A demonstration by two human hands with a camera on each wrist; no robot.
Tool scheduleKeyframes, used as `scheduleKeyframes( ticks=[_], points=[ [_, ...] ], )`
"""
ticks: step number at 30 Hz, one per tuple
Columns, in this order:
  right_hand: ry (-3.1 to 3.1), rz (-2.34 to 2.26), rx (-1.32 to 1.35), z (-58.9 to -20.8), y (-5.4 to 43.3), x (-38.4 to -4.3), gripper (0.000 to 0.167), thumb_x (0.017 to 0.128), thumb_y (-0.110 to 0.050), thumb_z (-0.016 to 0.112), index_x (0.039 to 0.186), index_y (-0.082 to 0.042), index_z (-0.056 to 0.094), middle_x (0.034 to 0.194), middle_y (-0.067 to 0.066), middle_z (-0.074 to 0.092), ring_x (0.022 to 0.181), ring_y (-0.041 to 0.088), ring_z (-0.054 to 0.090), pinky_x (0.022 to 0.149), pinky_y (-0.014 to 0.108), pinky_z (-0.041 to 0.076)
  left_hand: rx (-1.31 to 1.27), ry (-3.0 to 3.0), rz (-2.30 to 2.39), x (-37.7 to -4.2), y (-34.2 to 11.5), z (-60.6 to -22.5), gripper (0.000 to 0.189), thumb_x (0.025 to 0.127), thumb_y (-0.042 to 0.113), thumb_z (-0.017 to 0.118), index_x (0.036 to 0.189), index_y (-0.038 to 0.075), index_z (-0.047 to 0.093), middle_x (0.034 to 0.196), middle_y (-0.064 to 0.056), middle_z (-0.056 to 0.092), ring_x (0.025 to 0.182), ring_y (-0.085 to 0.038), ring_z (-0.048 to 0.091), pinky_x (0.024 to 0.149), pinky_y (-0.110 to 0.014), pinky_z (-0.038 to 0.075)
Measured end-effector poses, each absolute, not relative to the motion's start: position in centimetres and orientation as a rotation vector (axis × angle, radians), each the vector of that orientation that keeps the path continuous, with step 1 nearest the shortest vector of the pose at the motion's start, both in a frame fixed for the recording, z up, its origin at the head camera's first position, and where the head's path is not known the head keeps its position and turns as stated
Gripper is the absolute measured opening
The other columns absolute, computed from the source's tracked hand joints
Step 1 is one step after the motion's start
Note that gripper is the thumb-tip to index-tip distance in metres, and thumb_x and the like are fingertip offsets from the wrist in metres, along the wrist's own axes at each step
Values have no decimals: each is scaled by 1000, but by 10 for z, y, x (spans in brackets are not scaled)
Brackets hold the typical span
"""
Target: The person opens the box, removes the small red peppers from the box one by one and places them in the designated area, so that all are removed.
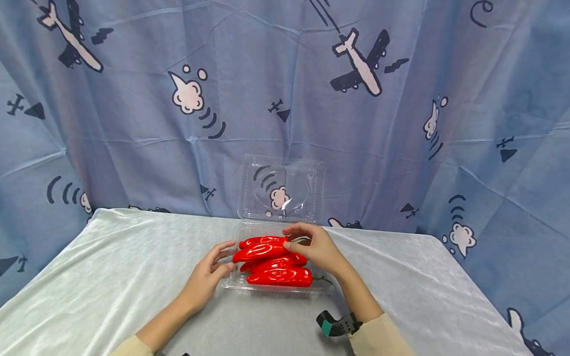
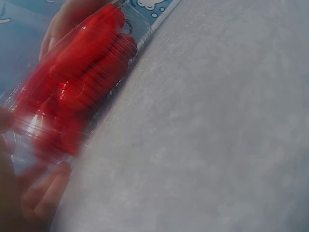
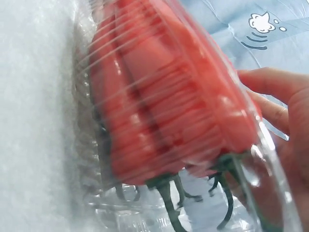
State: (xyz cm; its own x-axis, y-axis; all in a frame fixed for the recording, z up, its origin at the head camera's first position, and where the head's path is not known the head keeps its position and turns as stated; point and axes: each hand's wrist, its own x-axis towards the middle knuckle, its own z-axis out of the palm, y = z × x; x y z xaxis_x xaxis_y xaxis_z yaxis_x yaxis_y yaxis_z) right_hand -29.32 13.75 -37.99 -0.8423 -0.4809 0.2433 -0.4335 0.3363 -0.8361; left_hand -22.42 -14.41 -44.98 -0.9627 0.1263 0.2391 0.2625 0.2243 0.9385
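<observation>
My right grip [image 1: 313,247] pinched the topmost red chili pepper [image 1: 260,251] in the clear plastic container [image 1: 231,283], toward the middle of the surface's [image 1: 156,257] far edge. My left grip [image 1: 207,277], fingers relaxed, touched the container's left end. Light pressure seemed wise, the skins looking slick: bright red, glossy, plump, green-stemmed.

1. A cloth-covered table [image 1: 147,277] — pale, sheeny and lightly creased on top.
2. Directly on it, near the far edge: 1 clear plastic box [image 1: 262,229] — its lid [image 1: 294,185] standing raised at the back.
</observation>
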Motion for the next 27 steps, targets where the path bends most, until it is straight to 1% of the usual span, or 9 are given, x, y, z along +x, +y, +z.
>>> scheduleKeyframes(
  ticks=[4, 7, 16, 20, 27],
  points=[
    [2543, -1524, -855, -380, 138, -294, 39, 89, -16, 76, 124, 1, 67, 121, 18, 71, 108, 29, 68, 94, 38, 58, -378, -2369, -1854, -225, -145, -451, 46, 100, 8, 54, 145, 10, 48, 141, -24, 59, 109, -31, 71, 86, -20, 55],
    [2556, -1499, -844, -380, 139, -294, 41, 88, -18, 77, 124, 0, 67, 121, 17, 71, 108, 28, 67, 95, 43, 57, -370, -2372, -1860, -225, -144, -451, 46, 99, 8, 54, 145, 10, 48, 141, -24, 58, 108, -30, 71, 86, -19, 55],
    [2575, -1429, -836, -384, 140, -297, 43, 88, -20, 78, 125, -2, 68, 121, 14, 71, 108, 26, 67, 93, 36, 58, -391, -2373, -1855, -225, -145, -449, 46, 100, 10, 54, 146, 9, 47, 141, -25, 58, 107, -27, 71, 86, -19, 54],
    [2577, -1406, -859, -385, 140, -298, 42, 88, -20, 78, 125, -2, 68, 120, 14, 71, 105, 25, 68, 92, 37, 58, -379, -2373, -1856, -225, -144, -449, 47, 100, 9, 54, 146, 9, 47, 141, -25, 58, 106, -29, 71, 86, -19, 55],
    [2568, -1392, -871, -385, 141, -297, 38, 89, -22, 77, 123, -6, 70, 118, 13, 72, 101, 22, 68, 93, 40, 57, -357, -2368, -1865, -224, -143, -448, 47, 99, 8, 54, 145, 10, 48, 140, -24, 59, 109, -30, 71, 87, -22, 56]
  ],
)
